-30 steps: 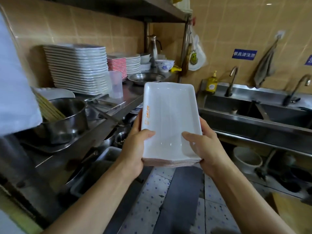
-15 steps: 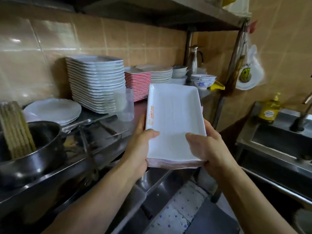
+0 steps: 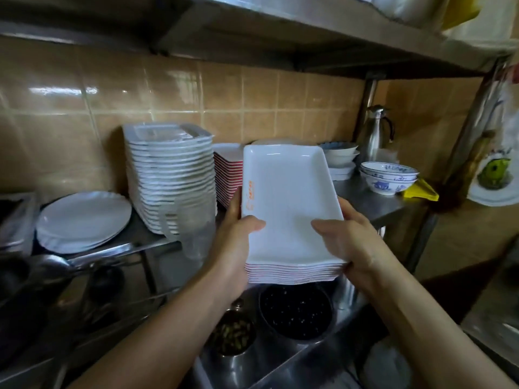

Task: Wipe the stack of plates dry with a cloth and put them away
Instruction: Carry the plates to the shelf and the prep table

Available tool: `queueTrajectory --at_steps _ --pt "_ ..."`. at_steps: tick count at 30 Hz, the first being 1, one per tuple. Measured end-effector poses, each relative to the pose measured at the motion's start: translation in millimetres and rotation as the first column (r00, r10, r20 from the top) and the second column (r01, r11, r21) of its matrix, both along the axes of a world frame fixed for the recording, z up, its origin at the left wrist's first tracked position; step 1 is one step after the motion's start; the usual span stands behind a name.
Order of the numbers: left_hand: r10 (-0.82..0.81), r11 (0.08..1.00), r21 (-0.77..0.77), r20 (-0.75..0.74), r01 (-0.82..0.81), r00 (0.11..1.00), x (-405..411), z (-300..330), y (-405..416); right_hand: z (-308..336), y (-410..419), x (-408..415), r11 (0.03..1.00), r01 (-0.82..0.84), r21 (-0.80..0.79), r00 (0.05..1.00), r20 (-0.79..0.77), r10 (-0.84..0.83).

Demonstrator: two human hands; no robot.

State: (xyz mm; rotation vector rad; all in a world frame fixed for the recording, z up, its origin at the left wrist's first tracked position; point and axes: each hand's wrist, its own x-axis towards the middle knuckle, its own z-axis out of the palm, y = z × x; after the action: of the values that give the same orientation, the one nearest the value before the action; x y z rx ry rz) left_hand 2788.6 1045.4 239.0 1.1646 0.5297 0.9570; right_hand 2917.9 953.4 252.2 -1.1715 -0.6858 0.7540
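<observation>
steel counter [image 3: 365, 199]: brushed metal, under a steel shelf [image 3: 280, 29], glossy tan wall tiles [image 3: 224, 102] behind.
open room: little; counter crowded with a tall stack of white square plates [image 3: 170, 175], red-edged plates [image 3: 227, 169], blue-patterned bowls [image 3: 389, 176].
stack of rectangular plates [image 3: 286, 203]: smooth white, red-rimmed, held above the counter's front edge.
left hand [image 3: 234, 242]: clasped the stack's left side.
right hand [image 3: 354, 244]: clasped its right side.

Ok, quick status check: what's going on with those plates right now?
Both hands, left hand and right hand, gripping the stack of plates. Stack held in the air before the red-edged plate pile. Clear plastic cup close alongside.
</observation>
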Motion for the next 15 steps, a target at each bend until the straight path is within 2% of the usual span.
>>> queueTrajectory --at_steps 8,15 --pt "0.056 0.998 0.012 0.020 -0.056 0.998 31 30 59 28 71 38 0.999 -0.033 -0.029 0.999 0.012 0.033" --pt "0.148 0.989 0.029 0.026 -0.148 0.989 69 60 107 54 140 84 0.988 -0.149 -0.038 0.988 0.024 0.150"
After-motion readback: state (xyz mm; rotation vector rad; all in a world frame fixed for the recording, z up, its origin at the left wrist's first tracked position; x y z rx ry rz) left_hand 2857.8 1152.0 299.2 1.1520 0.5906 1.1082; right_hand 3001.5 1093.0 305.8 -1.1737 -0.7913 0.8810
